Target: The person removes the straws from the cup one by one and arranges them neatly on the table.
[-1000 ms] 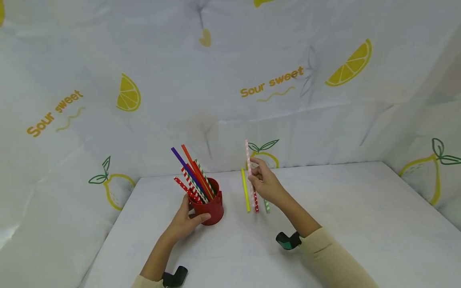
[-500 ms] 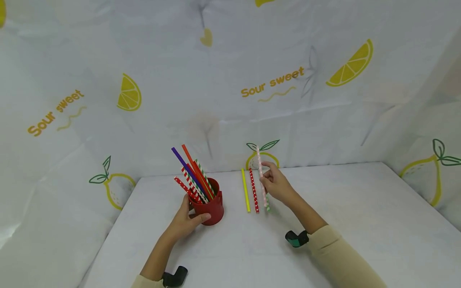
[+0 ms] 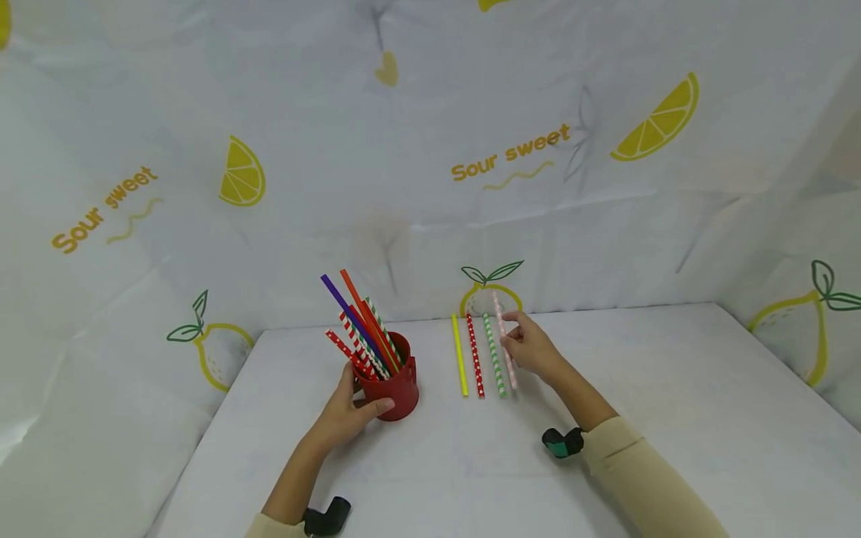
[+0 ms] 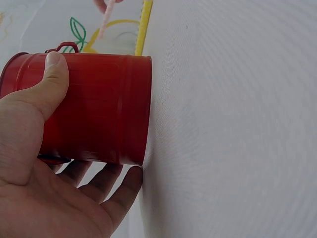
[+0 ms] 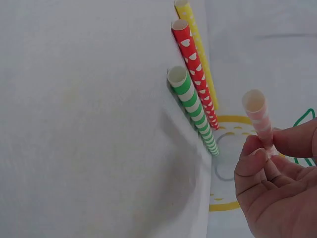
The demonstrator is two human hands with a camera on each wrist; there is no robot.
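My left hand (image 3: 350, 418) grips a red metal bucket (image 4: 99, 109), thumb on one side and fingers round the other. Paper straws (image 3: 363, 329) in purple, orange, red and striped patterns lean out of its top. My right hand (image 3: 533, 347) pinches a pink straw with pale spots (image 5: 260, 116) between thumb and fingers, held above the table. Left of that hand, in a row on the table, lie a yellow straw (image 3: 460, 357), a red straw with white hearts (image 5: 192, 62) and a green-and-white striped straw (image 5: 190, 104).
A white cloth-covered table (image 3: 437, 463) meets a white curtain (image 3: 377, 187) printed with lemons at its back edge. Black devices (image 3: 327, 515) are strapped to both wrists.
My right hand has carried the pink straw rightward and lower, from over the red straw, past the green striped one, to its right. The left hand and bucket stay put.
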